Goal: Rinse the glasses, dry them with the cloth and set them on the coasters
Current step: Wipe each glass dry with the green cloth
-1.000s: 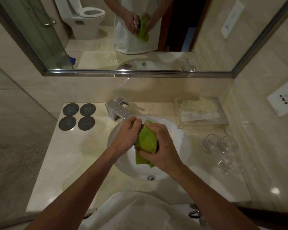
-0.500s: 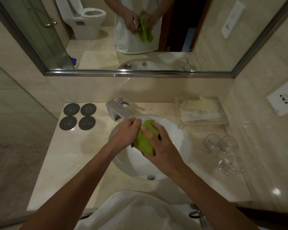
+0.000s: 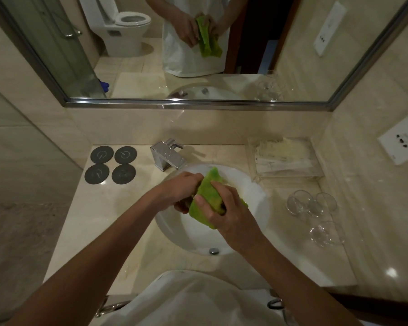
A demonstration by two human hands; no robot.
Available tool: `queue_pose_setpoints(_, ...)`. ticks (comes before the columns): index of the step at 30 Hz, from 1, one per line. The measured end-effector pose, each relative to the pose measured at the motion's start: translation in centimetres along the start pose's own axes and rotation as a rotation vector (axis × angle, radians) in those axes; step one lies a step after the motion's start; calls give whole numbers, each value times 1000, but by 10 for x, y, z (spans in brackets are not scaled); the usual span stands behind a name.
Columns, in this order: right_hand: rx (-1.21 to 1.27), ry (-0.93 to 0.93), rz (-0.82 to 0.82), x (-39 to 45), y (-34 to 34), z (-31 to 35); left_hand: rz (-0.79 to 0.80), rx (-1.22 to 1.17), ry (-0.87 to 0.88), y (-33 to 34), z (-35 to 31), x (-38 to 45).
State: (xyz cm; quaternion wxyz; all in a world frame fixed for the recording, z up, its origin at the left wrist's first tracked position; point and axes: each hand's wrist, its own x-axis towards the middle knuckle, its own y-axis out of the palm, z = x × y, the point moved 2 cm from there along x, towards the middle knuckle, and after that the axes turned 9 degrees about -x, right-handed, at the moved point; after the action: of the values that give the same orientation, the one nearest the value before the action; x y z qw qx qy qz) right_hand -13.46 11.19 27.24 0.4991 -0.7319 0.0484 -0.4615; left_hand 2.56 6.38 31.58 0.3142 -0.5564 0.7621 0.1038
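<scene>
Over the white round basin (image 3: 257,196), both grips close on a nubby green cloth (image 3: 206,196), left hand (image 3: 181,191) and right hand (image 3: 229,212) curled round it, four dark round coasters (image 3: 110,164) at the polished stone desk's (image 3: 92,220) far-left corner, three clear glasses (image 3: 313,212) near its right edge.

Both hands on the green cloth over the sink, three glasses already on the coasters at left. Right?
Not quite. The head view shows the four coasters bare; the three glasses stand on the counter right of the sink. The rest holds: left hand and right hand both grip the green cloth over the sink.
</scene>
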Motion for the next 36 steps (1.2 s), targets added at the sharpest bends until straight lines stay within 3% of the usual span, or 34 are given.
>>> queue_pose_setpoints(4,226,126,161,0,1,0,56,-23,-85,0,5,1)
queue_pose_setpoints(8,562,451,397,3,-1,-1,-41,-86,-37,4,10,3)
queue_pose_setpoints(13,922,840,307,11,-9,5,-201,-46,166,9,10,2)
queue_pose_setpoints(17,1302,1072,294,12,-12,7,-238,104,349,11,7,-2)
queue_pose_setpoints(23,1541,1373,375,13,-11,3,-279,176,517,12,6,-8)
queue_pose_setpoints(26,1441,1360,436,14,-14,-9,-203,48,500,10,13,-8)
queue_pose_setpoints(30,1060,1277,471,13,-21,-33,-209,-290,277,7,29,-5)
queue_pose_setpoints(36,698,1385,147,17,-29,-64,-373,-582,52,7,47,-4)
